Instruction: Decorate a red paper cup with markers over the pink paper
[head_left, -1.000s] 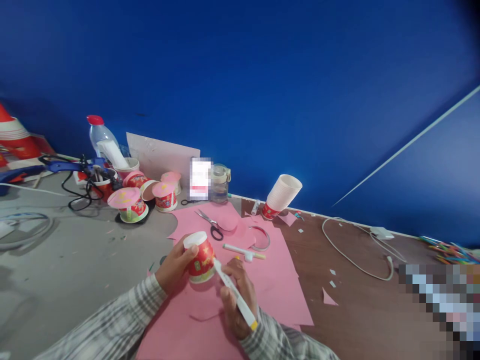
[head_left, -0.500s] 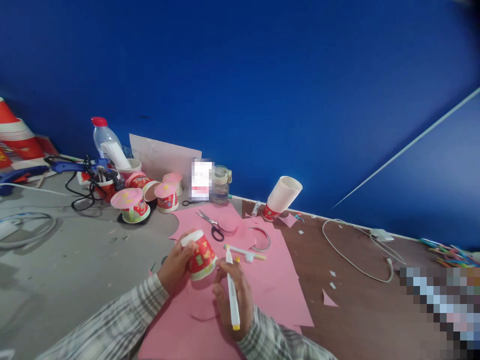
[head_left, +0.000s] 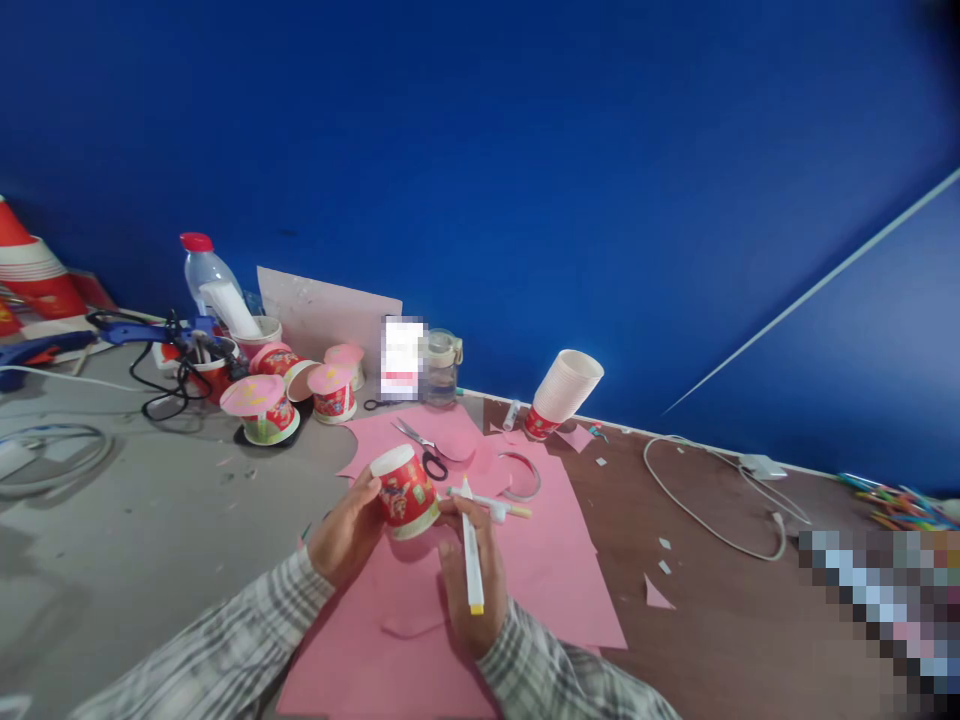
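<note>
My left hand grips a red patterned paper cup from its left side, above the pink paper. The cup is tilted, with a white end up and a greenish-white band at the lower end. In my right hand lies a white marker with yellow ends, pointing away from me. The right fingertips are at the cup's lower right edge. Beyond the cup, scissors rest on the paper. Beside them are a second marker and a roll of tape.
Several cups with pink paper discs stand at the left. A stack of paper cups leans by the blue wall. Near it stand a jar and a clear bottle. A white cable and paper scraps lie at the right.
The cup has turned in my left hand, showing another part of its pattern, and shifted slightly up and right. My right hand with the marker has moved a little up and right.
</note>
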